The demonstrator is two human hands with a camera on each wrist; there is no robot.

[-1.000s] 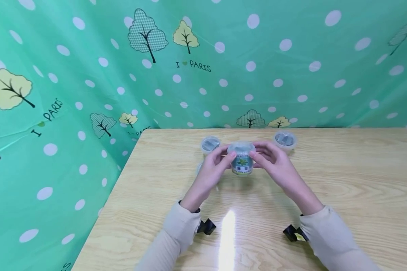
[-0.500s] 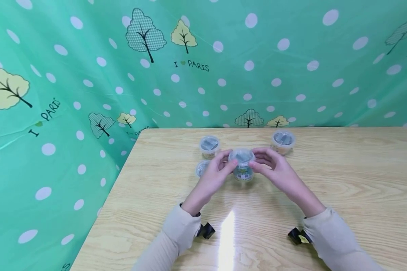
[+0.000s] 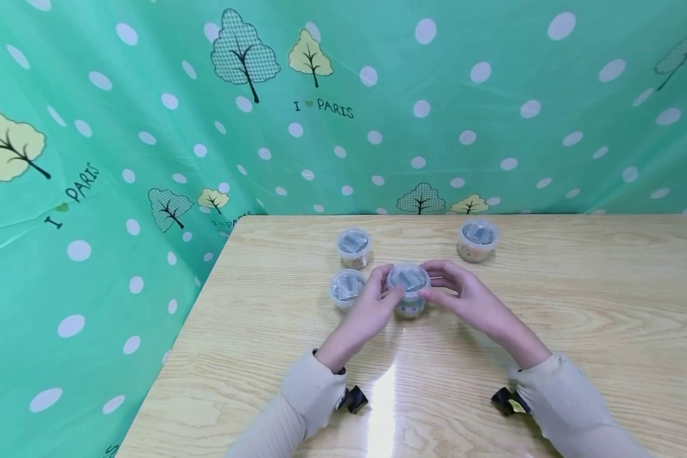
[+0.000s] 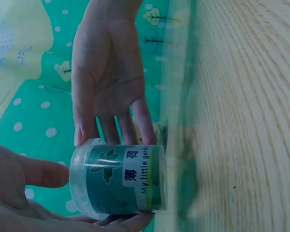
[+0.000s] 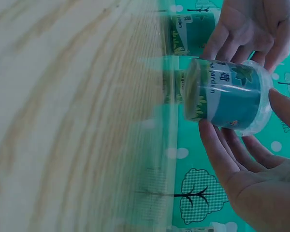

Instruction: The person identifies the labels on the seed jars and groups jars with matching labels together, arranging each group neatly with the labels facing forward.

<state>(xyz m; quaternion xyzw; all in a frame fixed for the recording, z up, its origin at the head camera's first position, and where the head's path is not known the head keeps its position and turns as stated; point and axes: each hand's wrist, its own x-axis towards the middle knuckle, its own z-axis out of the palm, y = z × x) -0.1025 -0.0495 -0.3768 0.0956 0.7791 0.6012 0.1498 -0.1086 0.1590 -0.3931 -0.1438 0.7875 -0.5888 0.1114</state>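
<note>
A small clear plastic tub [image 3: 409, 286] with a lid and a teal label is upright between my two hands in the head view. The left wrist view shows the label [image 4: 121, 179] with a leaf picture and the words "My little garden". My left hand [image 3: 374, 302] grips the tub from the left, thumb near the lid's front. From the other side my right hand [image 3: 464, 296] holds it, thumb at the rim and fingers behind. In the right wrist view the tub [image 5: 232, 96] is close to the table; whether its base touches, I cannot tell.
Two similar lidded tubs stand to the left, one farther back [image 3: 353, 248] and one nearer [image 3: 346, 287], close to my left hand. Another tub [image 3: 478, 240] stands at the back right. A green dotted cloth [image 3: 343, 127] hangs behind the wooden table [image 3: 578, 305].
Both hands have lowered the tub toward the table and brought it closer to me. The nearer left tub, earlier mostly covered by my left hand, now shows more fully.
</note>
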